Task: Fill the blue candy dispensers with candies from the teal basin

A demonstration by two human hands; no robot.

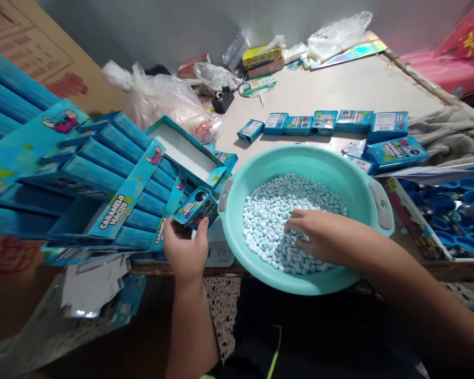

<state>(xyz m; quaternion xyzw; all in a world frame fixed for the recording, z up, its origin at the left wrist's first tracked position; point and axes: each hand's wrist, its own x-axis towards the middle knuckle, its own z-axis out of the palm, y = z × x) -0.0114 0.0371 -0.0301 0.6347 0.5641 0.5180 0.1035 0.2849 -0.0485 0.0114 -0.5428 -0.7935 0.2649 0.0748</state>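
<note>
My left hand (185, 250) is wrapped round a small blue candy box (197, 206), held at the left rim of a turquoise basin (256, 163). A dark round hole shows in the box's upper side. Inside the basin lies a heap of pale blue and white candies (268, 221). My right hand (312, 234) reaches into this heap from the right, its fingers curled among the candies and their tips partly hidden. Below the held box, a grey-white scale (220, 254) shows in part.
Large display cartons (122, 205) packed with blue boxes stand at the left. Several small blue boxes (296, 125) line up behind the basin. A tray of blue lids (450, 210) is at the right, beside a grey cloth (450, 134). Plastic bags (161, 100) lie at the back.
</note>
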